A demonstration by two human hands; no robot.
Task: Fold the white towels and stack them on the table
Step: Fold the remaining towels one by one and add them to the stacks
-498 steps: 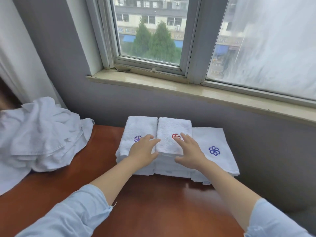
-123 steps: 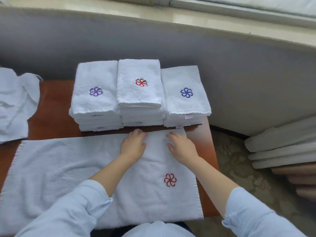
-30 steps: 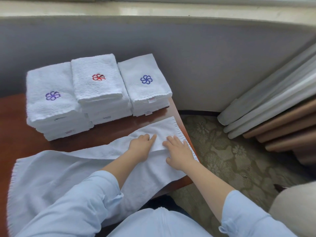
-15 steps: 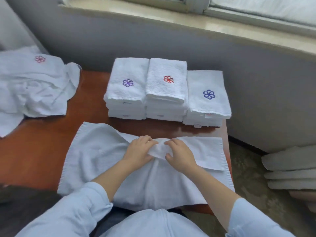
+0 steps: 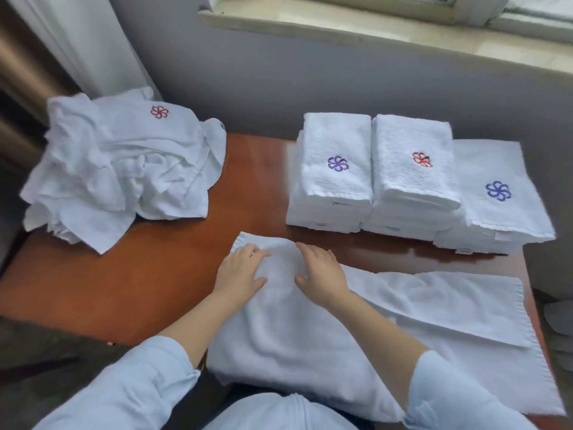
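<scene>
The left hand (image 5: 240,273) and right hand (image 5: 322,274) lie flat, fingers released, smoothing the lengthwise-folded towel (image 5: 434,305) on the desk (image 5: 148,274). The next move is probably a crosswise fold.

You have one table (image 5: 148,280) in front of you. On it stand three stacks of folded towels, side by side: the left stack (image 5: 335,193), the middle stack (image 5: 412,187) and the right stack (image 5: 502,218). The layers in each are too blurred to count. One loose towel (image 5: 310,336) lies spread out, and one crumpled heap (image 5: 124,169) holds more, their number unclear. Four stitched flowers show: a red flower (image 5: 159,112) on the heap, then a purple flower (image 5: 338,163), a second red flower (image 5: 422,159) and a blue flower (image 5: 498,191), one atop each stack. Your two hands, left hand (image 5: 240,271) and right hand (image 5: 322,274), lie on the loose towel. One windowsill (image 5: 372,29) runs above.
</scene>
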